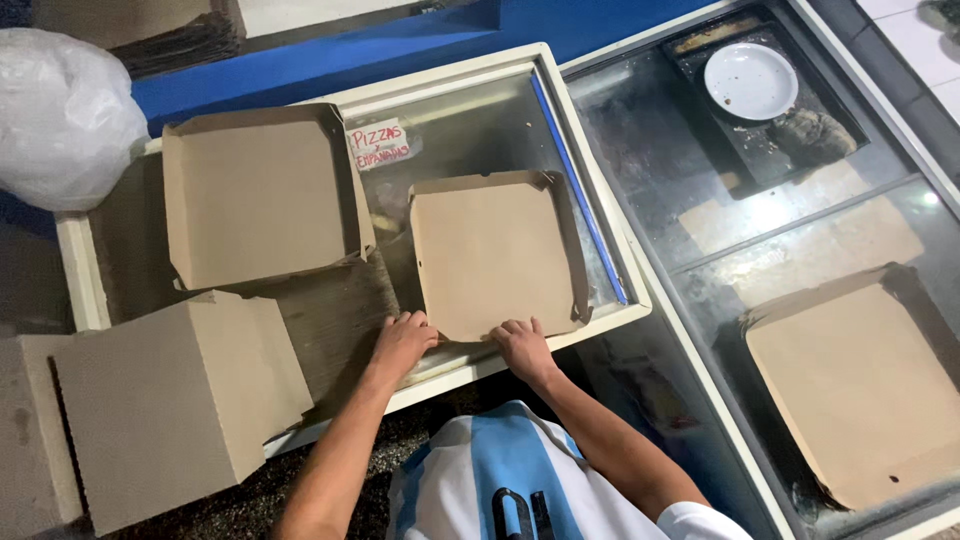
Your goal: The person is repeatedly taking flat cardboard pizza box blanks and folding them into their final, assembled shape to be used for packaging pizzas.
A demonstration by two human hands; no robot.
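A shallow brown cardboard pizza-box tray (492,250) lies on the glass lid of a white chest freezer (612,300). My left hand (402,342) presses on its near left corner. My right hand (522,346) rests on its near edge, fingers curled over the flap. A second folded tray (258,195) sits to the left on a stack of flat cardboard sheets (340,325). A closed brown box (170,400) sits at the near left.
A white plastic bag (60,110) lies at the far left. To the right, a second glass-topped freezer (700,150) holds a white plate (750,80) on a dark tray, and another cardboard tray (860,390). A blue strip (580,190) runs along the first lid.
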